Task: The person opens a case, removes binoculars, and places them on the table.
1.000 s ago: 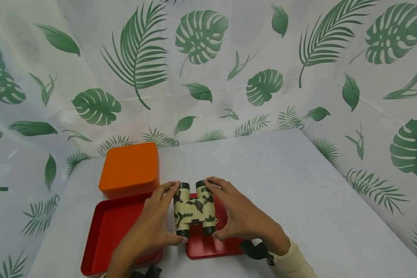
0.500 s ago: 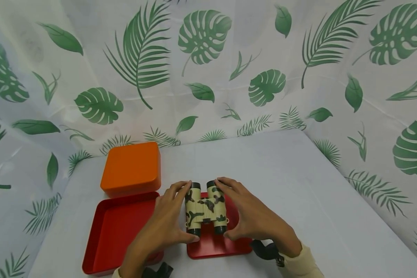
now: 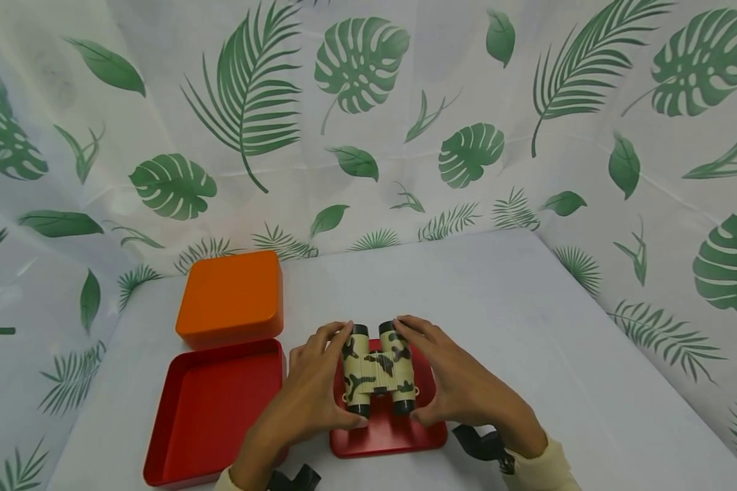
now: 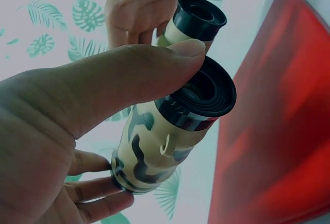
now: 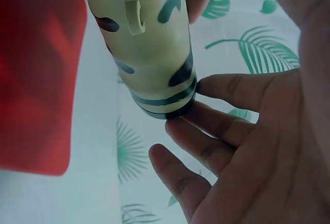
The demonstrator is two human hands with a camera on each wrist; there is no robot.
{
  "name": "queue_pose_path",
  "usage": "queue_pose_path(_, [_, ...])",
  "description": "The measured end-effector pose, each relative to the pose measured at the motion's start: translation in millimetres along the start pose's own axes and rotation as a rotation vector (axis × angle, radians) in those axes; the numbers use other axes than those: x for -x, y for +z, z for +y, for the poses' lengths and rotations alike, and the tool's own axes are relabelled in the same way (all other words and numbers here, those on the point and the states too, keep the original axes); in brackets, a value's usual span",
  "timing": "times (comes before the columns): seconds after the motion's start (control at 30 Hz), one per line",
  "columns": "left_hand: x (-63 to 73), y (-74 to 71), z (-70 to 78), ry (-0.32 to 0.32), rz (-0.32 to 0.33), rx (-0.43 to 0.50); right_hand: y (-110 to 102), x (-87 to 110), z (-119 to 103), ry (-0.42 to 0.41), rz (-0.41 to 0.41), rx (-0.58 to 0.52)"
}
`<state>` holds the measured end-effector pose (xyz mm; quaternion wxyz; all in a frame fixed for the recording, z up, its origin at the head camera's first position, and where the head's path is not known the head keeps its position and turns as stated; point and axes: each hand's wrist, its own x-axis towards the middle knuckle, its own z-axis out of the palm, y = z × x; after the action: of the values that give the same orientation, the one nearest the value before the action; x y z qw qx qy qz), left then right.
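Camouflage-patterned toy binoculars (image 3: 379, 372) with black ends are held between both hands, over a flat red tray or lid (image 3: 387, 436). My left hand (image 3: 310, 389) grips the left barrel end to end: in the left wrist view its thumb (image 4: 154, 64) lies on the black eyepiece (image 4: 203, 92) and its fingers touch the far end. The right hand (image 3: 463, 382) pinches the other barrel the same way, thumb at the near end. In the right wrist view its fingertips meet the barrel's (image 5: 149, 54) far rim; its thumb tip is out of that view.
Left of the hands lies an open red box (image 3: 205, 409) with raised walls. Behind it sits an orange box (image 3: 232, 296). The white table (image 3: 454, 286) is bordered by leaf-printed cloth (image 3: 381, 198) at the back and sides. Each wrist wears a dark camera mount (image 3: 482, 442).
Both hands and the binoculars have moved right, from the red tray's left edge to over its middle. The boxes have stayed in place, and the grip looks the same.
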<state>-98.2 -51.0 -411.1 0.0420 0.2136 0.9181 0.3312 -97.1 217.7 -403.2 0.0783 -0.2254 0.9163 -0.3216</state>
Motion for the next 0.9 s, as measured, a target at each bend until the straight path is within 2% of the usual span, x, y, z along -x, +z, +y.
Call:
queue_pose_path(0.17, [-3.0, 6.4, 1.7, -0.001, -0.014, 0.019, -2.2, 4.1, 5.2, 0.008, -0.001, 0.017])
queue_pose_path(0.5, [-9.9, 17.9, 5.8, 0.036, -0.031, 0.037, -7.3, 14.3, 16.5, -0.018, 0.024, 0.051])
queue_pose_path(0.9, [-20.8, 32.3, 13.6, 0.060, -0.037, 0.026, -17.5, 22.6, 32.5, 0.016, 0.032, 0.011])
